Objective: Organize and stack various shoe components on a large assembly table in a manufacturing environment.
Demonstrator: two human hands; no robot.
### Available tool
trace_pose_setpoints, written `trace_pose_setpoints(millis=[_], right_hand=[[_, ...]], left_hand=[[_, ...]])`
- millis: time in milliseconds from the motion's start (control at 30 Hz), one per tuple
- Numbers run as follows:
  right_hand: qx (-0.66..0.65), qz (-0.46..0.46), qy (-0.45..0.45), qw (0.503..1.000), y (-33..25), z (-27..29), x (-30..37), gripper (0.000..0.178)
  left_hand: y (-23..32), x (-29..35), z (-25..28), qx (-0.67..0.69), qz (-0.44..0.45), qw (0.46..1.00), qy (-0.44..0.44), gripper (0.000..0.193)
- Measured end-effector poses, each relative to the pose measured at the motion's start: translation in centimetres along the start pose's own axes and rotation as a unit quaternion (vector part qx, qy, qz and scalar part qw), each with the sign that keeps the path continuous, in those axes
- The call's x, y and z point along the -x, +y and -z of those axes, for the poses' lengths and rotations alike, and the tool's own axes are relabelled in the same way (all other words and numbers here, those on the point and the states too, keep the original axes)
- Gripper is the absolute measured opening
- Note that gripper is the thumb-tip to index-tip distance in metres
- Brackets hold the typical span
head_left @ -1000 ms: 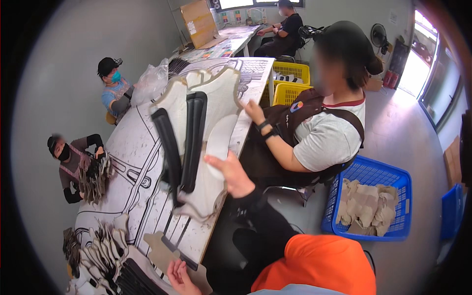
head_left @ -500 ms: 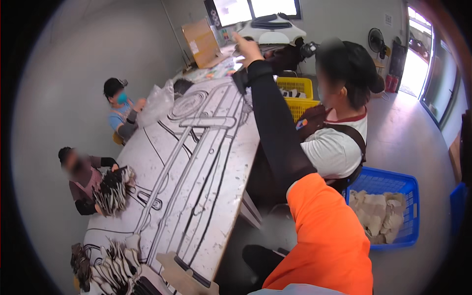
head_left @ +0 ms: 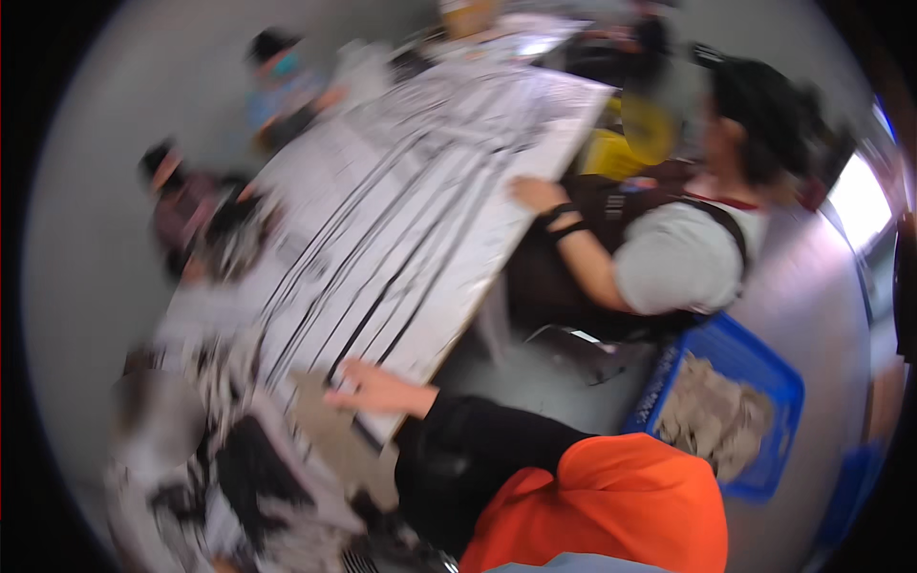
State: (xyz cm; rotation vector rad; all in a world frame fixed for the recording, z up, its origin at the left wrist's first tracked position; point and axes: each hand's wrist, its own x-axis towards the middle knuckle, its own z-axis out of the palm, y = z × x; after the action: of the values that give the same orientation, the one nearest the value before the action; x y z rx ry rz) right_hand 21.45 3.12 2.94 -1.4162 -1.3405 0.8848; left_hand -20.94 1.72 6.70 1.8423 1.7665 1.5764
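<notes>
My right hand [head_left: 377, 390], at the end of a black sleeve cover [head_left: 478, 458] and an orange sleeve [head_left: 611, 497], is low over the near right edge of the table. Its fingers look apart, though motion blurs them, and I see nothing held in them. Just below and left of it lies a piece of beige cloth [head_left: 325, 425], touching or close under the fingers; I cannot tell which. Beside that cloth are dark and pale fabric pieces [head_left: 258, 463], smeared by motion. My left hand is not in view.
The long white table [head_left: 458, 239] bears black line drawings. A co-worker in a white shirt [head_left: 678, 253] sits on the right, a hand on the table edge. Two people [head_left: 191, 210] are along the left side. A blue basket [head_left: 788, 382] of beige cloth stands on the floor; yellow baskets [head_left: 611, 153] are behind.
My right arm has come down from pointing across the table to the near edge. The view has tilted down and blurred. The co-worker's hand now shows on the table edge.
</notes>
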Motion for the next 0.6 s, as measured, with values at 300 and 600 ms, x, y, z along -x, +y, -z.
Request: trace_pose_setpoints(millis=[300, 600], right_hand=[[-0.042, -0.142, -0.003, 0.989, -2.4, -5.3, -1.2, 0.094], [0.125, 0.052, 0.010, 0.991, -5.2, -10.4, 0.5, 0.050]], left_hand=[[-8.5, 2.5, 7.2, 0.129, 0.307, 0.942, -0.034, 0.069], [-6.2, -3.7, 9.3, 0.054, 0.372, 0.908, -0.188, 0.092]])
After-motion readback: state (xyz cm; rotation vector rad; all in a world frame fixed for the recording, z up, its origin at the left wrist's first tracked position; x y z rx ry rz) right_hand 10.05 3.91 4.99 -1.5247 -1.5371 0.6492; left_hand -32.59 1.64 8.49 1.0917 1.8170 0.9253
